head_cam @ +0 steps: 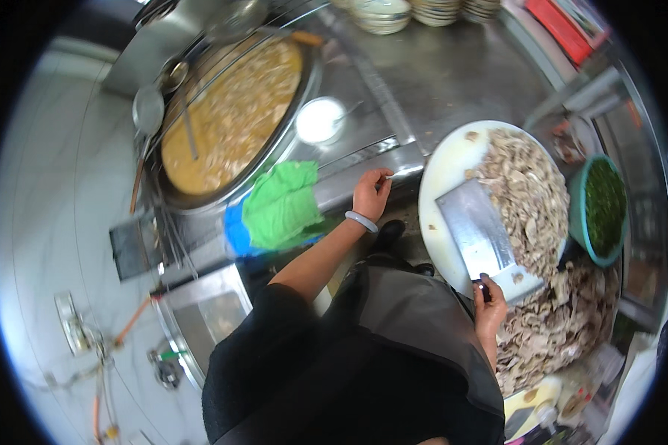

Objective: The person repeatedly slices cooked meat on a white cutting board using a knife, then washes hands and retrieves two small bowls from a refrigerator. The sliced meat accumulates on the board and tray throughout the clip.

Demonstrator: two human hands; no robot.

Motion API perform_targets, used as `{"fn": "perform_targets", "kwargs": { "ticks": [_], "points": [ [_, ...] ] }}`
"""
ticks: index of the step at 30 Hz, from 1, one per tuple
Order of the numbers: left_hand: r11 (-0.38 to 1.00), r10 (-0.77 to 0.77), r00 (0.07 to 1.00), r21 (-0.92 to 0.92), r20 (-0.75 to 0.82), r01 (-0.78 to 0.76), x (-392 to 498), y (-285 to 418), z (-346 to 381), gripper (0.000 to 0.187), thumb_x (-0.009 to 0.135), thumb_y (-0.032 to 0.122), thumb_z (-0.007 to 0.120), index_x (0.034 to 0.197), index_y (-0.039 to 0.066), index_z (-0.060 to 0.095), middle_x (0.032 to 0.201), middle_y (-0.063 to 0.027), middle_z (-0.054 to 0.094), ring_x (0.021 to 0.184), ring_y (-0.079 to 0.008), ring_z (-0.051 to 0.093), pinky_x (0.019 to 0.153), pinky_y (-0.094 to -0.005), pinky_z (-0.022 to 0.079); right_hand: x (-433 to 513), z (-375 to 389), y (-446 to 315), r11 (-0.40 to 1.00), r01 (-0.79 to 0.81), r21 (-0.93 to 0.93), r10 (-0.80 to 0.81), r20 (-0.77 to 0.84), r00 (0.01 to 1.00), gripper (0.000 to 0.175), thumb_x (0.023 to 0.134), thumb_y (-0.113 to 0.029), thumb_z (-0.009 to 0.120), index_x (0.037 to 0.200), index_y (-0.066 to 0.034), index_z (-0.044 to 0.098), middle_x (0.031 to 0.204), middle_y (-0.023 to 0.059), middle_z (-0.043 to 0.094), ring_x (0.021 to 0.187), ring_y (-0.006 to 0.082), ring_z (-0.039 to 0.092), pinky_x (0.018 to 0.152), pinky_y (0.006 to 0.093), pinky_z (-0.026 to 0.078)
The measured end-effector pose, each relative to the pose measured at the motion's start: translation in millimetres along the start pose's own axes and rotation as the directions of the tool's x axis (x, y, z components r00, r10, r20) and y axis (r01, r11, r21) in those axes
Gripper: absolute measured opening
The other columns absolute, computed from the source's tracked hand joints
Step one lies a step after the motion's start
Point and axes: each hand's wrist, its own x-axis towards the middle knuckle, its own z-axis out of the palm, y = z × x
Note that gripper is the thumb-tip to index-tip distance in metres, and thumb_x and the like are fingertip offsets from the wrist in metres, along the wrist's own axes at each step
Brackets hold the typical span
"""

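Observation:
My right hand [490,306] grips the dark handle of a broad metal cleaver [476,222]. The blade lies over a round white cutting board [445,161], alongside a heap of sliced cooked meat [526,194]. My left hand [372,194], with a pale bangle on the wrist, hovers between the board and the steel counter edge. Its fingers are loosely curled, thumb apart, with nothing seen in them. A green cloth [284,203] hangs over the counter edge left of that hand. More sliced meat [562,322] is piled below the board, close to my right hand.
A large wok [239,111] of yellowish broth and meat sits at upper left, with a ladle in it. Near it stands a white bowl [321,120]. A turquoise basin [579,208] of chopped greens adjoins the board. Stacked bowls [381,14] line the far counter.

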Motion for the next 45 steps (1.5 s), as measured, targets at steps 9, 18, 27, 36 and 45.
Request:
{"fn": "perform_targets", "kwargs": {
  "ticks": [9, 18, 27, 36, 45],
  "points": [
    [0.975, -0.027, 0.937, 0.197, -0.349, 0.102, -81, -31, -95, 0.016, 0.089, 0.006, 0.062, 0.103, 0.003, 0.068, 0.100, -0.0140, 0.068, 0.090, -0.0266, 0.065, 0.080, -0.0347, 0.052, 66, 3, -16, 0.968, 0.225, 0.109, -0.236, 0.098, 0.967, 0.012, 0.092, -0.011, 0.064, 0.102, -0.0049, 0.068, 0.107, 0.0088, 0.066, 0.097, 0.0204, 0.060, 0.075, 0.0291, 0.047],
    [0.993, -0.021, 0.988, -0.113, 0.150, 0.038, -11, -44, -62, 0.014, 0.092, 0.013, 0.064, 0.100, 0.002, 0.067, 0.100, -0.0113, 0.068, 0.093, -0.0205, 0.064, 0.083, -0.0324, 0.050, 43, 26, -64, 0.920, 0.054, 0.387, -0.028, -0.072, 0.997, 0.012, 0.092, -0.011, 0.064, 0.101, -0.0033, 0.069, 0.104, 0.0069, 0.063, 0.096, 0.0167, 0.061, 0.078, 0.0308, 0.051],
    [0.841, 0.541, 0.542, -0.402, 0.643, -0.363, 93, 89, 63, 0.013, 0.097, 0.009, 0.057, 0.103, -0.002, 0.062, 0.095, -0.0047, 0.062, 0.085, -0.0128, 0.056, 0.079, -0.0270, 0.046, -141, 14, -58, 0.901, -0.337, 0.274, 0.432, -0.634, 0.641, 0.018, 0.087, -0.019, 0.065, 0.098, -0.0058, 0.070, 0.100, 0.0107, 0.067, 0.090, 0.0279, 0.064, 0.079, 0.0382, 0.052],
    [0.834, 0.537, -0.167, -0.550, 0.827, -0.046, -192, 194, 172, 0.013, 0.098, 0.008, 0.056, 0.106, 0.000, 0.062, 0.102, -0.0055, 0.062, 0.091, -0.0124, 0.057, 0.083, -0.0265, 0.047, -382, 99, -77, 0.557, -0.388, 0.734, 0.736, -0.653, -0.179, 0.017, 0.086, -0.017, 0.066, 0.100, -0.0085, 0.071, 0.100, 0.0097, 0.066, 0.083, 0.0239, 0.065, 0.076, 0.0348, 0.051],
    [0.617, 0.535, -0.782, -0.780, 0.318, 0.105, -474, 219, 124, 0.011, 0.095, 0.005, 0.059, 0.102, -0.002, 0.064, 0.103, -0.0073, 0.061, 0.093, -0.0136, 0.059, 0.084, -0.0269, 0.048, -532, 182, -109, 0.423, -0.139, 0.896, 0.590, -0.388, -0.708, 0.019, 0.089, -0.017, 0.066, 0.103, -0.0038, 0.069, 0.096, 0.0104, 0.067, 0.083, 0.0169, 0.064, 0.076, 0.0296, 0.051]
  ]
}}
